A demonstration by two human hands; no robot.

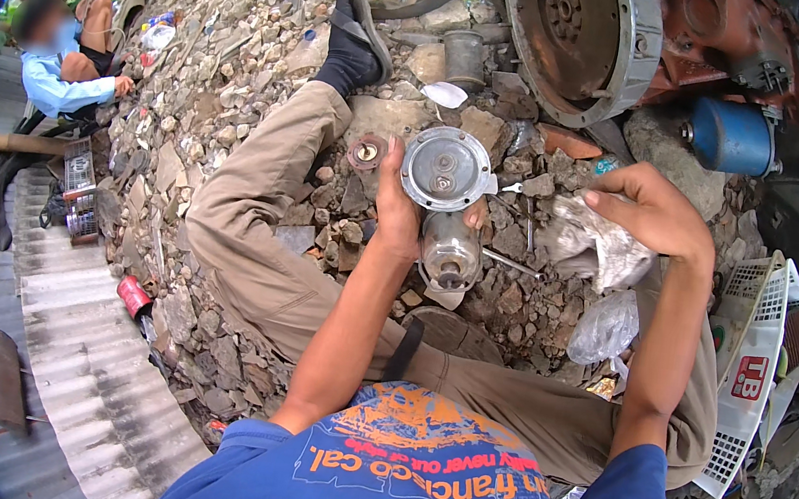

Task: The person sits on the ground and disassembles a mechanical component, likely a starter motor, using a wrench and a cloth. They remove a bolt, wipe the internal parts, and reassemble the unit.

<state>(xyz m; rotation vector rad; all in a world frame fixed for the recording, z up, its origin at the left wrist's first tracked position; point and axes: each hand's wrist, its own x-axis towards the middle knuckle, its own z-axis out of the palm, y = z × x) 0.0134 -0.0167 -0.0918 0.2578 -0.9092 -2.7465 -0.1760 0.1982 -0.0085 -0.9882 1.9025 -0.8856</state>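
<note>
My left hand (395,204) is closed around a round grey metal housing (438,164) with bolt holes in its flange and a clear bowl (449,256) below it, a metal fitting visible inside the bowl. My right hand (642,211) grips a dirty white rag (591,250), right of the housing and apart from it. A small round rusty part with a brass centre (365,152) lies on the stones just left of my left hand. An open-end wrench (511,187) and a long metal tool (514,265) are beside the bowl, and a plastic bag (601,327) lies below the rag.
A large round metal housing (614,36) on a red engine (720,39), a blue canister (727,136) and white plastic crates (739,395) are at right. A person (68,85) sits upper left beside corrugated sheets (56,326). Rubble (178,170) covers the ground; a metal cylinder (463,61) stands ahead.
</note>
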